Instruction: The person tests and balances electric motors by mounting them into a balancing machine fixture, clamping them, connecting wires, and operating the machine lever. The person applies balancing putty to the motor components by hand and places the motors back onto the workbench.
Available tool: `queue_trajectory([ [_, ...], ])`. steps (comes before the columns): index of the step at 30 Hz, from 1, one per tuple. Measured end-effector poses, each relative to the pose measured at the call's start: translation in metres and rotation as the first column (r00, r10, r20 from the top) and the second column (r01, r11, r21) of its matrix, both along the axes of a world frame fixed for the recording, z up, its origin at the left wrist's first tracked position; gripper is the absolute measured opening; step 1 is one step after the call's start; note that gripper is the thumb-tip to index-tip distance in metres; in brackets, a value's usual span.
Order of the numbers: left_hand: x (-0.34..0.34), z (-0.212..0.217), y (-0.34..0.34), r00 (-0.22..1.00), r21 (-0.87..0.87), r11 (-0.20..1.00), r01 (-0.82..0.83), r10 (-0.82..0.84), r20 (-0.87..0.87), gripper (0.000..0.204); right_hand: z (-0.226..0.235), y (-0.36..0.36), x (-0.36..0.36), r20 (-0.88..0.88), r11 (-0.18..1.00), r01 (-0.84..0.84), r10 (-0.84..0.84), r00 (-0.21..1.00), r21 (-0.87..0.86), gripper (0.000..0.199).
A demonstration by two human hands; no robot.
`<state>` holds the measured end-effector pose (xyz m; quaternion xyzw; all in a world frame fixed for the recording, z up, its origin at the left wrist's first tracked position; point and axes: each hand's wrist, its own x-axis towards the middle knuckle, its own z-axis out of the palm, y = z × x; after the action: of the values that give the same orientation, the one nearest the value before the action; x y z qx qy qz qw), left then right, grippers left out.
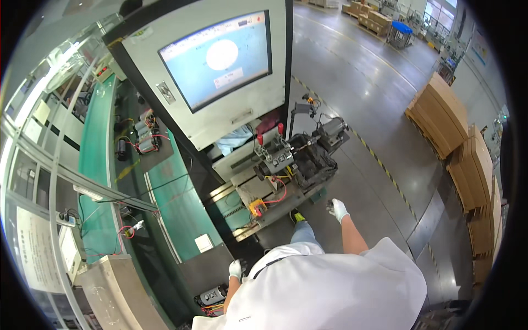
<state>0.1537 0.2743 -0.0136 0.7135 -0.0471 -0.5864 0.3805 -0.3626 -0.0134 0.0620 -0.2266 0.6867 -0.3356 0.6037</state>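
Observation:
My left hand (236, 268), in a white glove with dark fingertips, hangs low beside the conveyor. Its fingers blend into the dark background, so their pose is unclear. Just below it lies a grey and black cylindrical motor (211, 296) with coloured wires. Out to the right, my right hand (337, 209), gloved the same way, is held over the floor with loosely bent fingers and nothing visible in them. Another motor (276, 163) sits in the test bench (242, 179) under red-handled toggle clamps (281, 130). A yellow connector block (256, 208) with a red wire is at the bench's front.
Behind the bench stands a cabinet with a lit screen (220, 58). A green conveyor (184, 212) on the left carries a white square piece (203, 243); more motors (146, 137) lie farther back. Stacked cardboard (440, 115) lines the right, beyond yellow-black floor tape (382, 168).

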Motion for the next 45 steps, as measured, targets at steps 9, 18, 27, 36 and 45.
queue_trajectory([
  [9, 0.001, 0.014, 0.012, 0.934, -0.210, 0.940, -0.267, 0.307, 0.186, 0.024, -0.048, 0.085, 0.011, 0.009, 0.935, -0.104, 0.107, 0.994, 0.339, 0.037],
  [18, 0.006, 0.028, 0.012, 0.972, -0.147, 0.973, -0.176, 0.195, 0.127, 0.026, -0.046, 0.087, 0.012, 0.006, 0.924, -0.156, 0.164, 0.986, 0.350, 0.036],
  [27, 0.011, 0.022, 0.005, 0.945, -0.025, 0.946, -0.323, 0.322, -0.055, 0.028, -0.023, 0.065, 0.015, -0.067, 0.939, -0.186, 0.214, 0.975, 0.289, 0.035],
  [36, 0.015, 0.022, -0.001, 0.963, -0.012, 0.964, -0.265, 0.266, 0.050, 0.029, -0.030, 0.091, 0.012, -0.029, 0.954, -0.132, 0.145, 0.989, 0.268, 0.035],
  [45, 0.011, 0.023, 0.001, 0.955, 0.043, 0.954, -0.298, 0.298, 0.006, 0.025, -0.024, 0.092, 0.006, 0.027, 0.947, -0.195, 0.194, 0.981, 0.254, 0.033],
])
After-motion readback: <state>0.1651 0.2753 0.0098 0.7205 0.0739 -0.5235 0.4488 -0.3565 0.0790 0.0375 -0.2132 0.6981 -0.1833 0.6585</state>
